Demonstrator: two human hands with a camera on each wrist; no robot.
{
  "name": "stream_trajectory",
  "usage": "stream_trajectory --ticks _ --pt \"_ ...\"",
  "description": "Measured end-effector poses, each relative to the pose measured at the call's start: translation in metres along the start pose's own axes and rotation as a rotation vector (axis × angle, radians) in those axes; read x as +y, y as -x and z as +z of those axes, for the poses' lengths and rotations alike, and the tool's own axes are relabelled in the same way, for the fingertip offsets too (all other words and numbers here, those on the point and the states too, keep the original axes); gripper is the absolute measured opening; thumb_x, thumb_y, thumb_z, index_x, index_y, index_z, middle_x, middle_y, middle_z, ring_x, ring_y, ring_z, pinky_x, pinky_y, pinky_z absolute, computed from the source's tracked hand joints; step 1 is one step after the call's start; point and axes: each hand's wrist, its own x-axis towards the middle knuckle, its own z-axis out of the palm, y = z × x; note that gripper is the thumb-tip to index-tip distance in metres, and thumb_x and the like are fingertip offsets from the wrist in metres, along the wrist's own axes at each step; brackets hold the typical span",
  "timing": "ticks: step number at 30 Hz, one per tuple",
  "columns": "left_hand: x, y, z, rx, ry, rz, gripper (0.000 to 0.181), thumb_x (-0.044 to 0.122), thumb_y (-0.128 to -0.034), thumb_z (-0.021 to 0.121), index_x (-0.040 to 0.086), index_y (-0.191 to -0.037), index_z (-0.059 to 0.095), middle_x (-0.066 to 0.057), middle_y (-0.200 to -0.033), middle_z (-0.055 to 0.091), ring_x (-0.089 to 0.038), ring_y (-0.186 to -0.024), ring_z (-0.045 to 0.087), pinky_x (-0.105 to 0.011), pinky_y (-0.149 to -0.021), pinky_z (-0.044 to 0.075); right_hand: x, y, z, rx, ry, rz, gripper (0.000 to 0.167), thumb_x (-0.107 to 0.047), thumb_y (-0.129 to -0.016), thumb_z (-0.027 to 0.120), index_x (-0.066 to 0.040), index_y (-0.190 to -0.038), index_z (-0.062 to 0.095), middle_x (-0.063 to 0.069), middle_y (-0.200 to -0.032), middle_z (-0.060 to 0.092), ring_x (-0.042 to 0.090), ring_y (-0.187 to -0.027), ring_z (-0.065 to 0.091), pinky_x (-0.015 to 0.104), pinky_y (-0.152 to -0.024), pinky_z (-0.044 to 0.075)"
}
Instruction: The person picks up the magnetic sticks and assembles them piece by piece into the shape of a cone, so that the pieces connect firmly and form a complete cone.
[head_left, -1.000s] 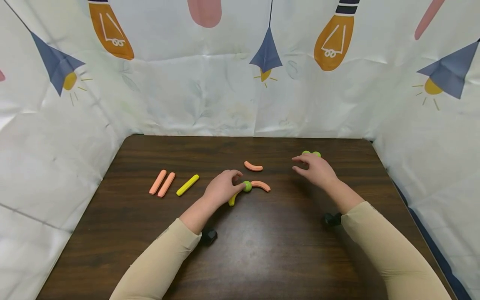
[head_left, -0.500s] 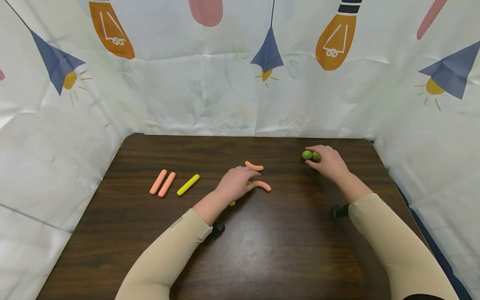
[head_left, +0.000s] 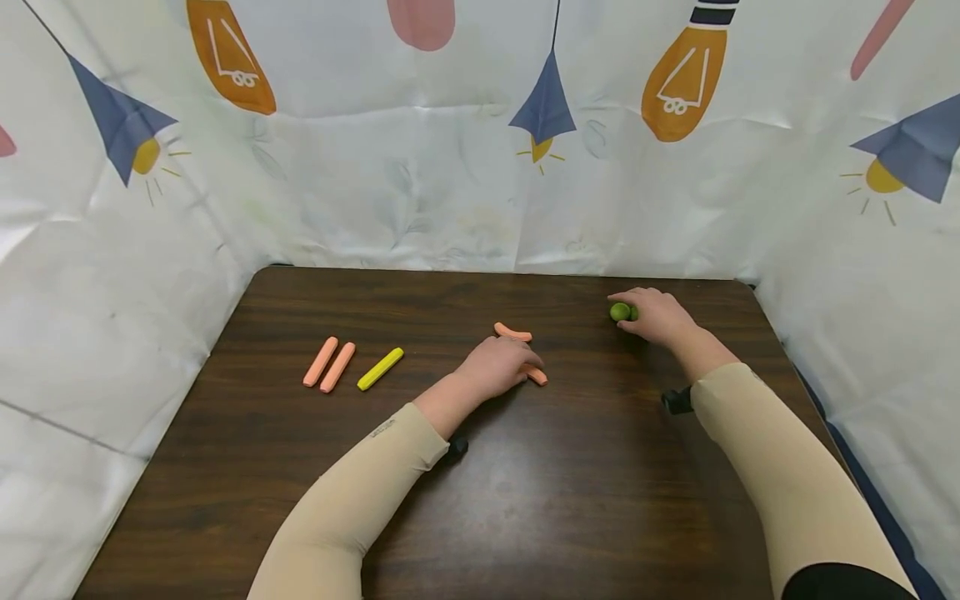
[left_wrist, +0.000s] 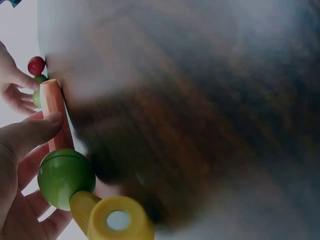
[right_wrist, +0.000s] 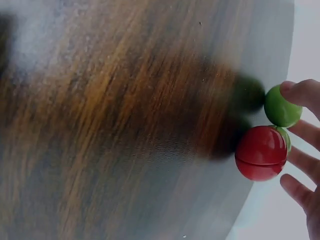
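My left hand (head_left: 491, 368) is over the middle of the table. It pinches a curved pink stick (left_wrist: 52, 100) between thumb and fingers. In the left wrist view, that stick meets a green ball (left_wrist: 66, 177), and a curved yellow stick (left_wrist: 85, 207) touches the ball's other side. The head view hides most of this behind the hand. At the far right, my right hand (head_left: 656, 317) pinches a green ball (right_wrist: 281, 107). A red ball (right_wrist: 261, 155) and another green ball (right_wrist: 284, 137), mostly covered, sit against it in the right wrist view.
Another curved pink stick (head_left: 513, 332) lies just beyond my left hand. Two straight pink sticks (head_left: 337, 367) and a straight yellow stick (head_left: 381, 369) rest at the left of the dark wood table (head_left: 480, 517). A printed white cloth (head_left: 375, 192) surrounds the table.
My left hand has moved rightward from the green ball onto the curved pink stick. The right hand has moved right and closed its fingers around a green ball.
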Motion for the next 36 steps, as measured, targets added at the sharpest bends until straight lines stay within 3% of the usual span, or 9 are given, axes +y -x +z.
stream_trajectory --ticks 8,16,21,26,32,36 --pt "0.003 -0.001 0.0 -0.017 0.027 0.003 0.024 0.023 -0.0989 0.063 0.024 -0.12 0.074 0.011 -0.116 0.071 -0.01 -0.108 0.065 -0.027 -0.085 0.052 0.003 -0.003 0.001 -0.004 0.037 0.005 0.049 -0.02 -0.096 0.066 -0.009 -0.142 0.054 0.024 -0.138 0.052 0.045 -0.123 0.048 0.062 -0.099 0.037" --pt "0.004 -0.001 0.0 -0.018 0.033 -0.008 0.024 0.026 -0.1001 0.06 0.023 -0.119 0.074 0.01 -0.115 0.071 -0.01 -0.103 0.067 -0.026 -0.082 0.053 0.003 -0.004 0.002 0.071 0.044 -0.024 0.046 -0.024 -0.094 0.069 -0.01 -0.137 0.059 0.021 -0.129 0.06 0.042 -0.117 0.053 0.061 -0.1 0.034" --pt "0.004 -0.001 -0.002 -0.053 0.045 -0.056 0.026 0.027 -0.1013 0.058 0.025 -0.122 0.072 0.011 -0.117 0.07 -0.009 -0.101 0.067 -0.026 -0.08 0.053 -0.002 0.0 0.003 0.15 0.03 -0.051 0.045 -0.025 -0.092 0.072 -0.011 -0.134 0.061 0.017 -0.124 0.064 0.038 -0.115 0.055 0.06 -0.101 0.031" --pt "0.005 0.0 -0.003 -0.081 0.041 -0.104 0.027 0.03 -0.1015 0.058 0.026 -0.124 0.071 0.012 -0.118 0.07 -0.009 -0.102 0.067 -0.028 -0.08 0.054 -0.012 0.005 0.004 0.202 0.025 -0.089 0.042 -0.025 -0.091 0.072 -0.011 -0.13 0.063 0.013 -0.114 0.068 0.034 -0.104 0.058 0.057 -0.094 0.036" --pt "0.004 0.003 -0.003 -0.095 0.039 -0.158 0.027 0.032 -0.1008 0.059 0.028 -0.125 0.07 0.011 -0.118 0.069 -0.011 -0.098 0.067 -0.03 -0.076 0.054 -0.025 0.013 0.007 0.192 -0.033 -0.077 0.039 -0.027 -0.091 0.072 -0.011 -0.126 0.063 0.007 -0.1 0.066 0.029 -0.092 0.056 0.05 -0.087 0.04" --pt "0.001 0.005 -0.002 -0.107 0.025 -0.187 0.027 0.032 -0.1003 0.06 0.029 -0.126 0.069 0.01 -0.118 0.068 -0.011 -0.097 0.066 -0.03 -0.075 0.053 -0.034 0.018 0.011 0.183 -0.084 -0.082 0.037 -0.028 -0.091 0.072 -0.012 -0.123 0.062 0.008 -0.1 0.064 0.029 -0.091 0.056 0.05 -0.086 0.043"
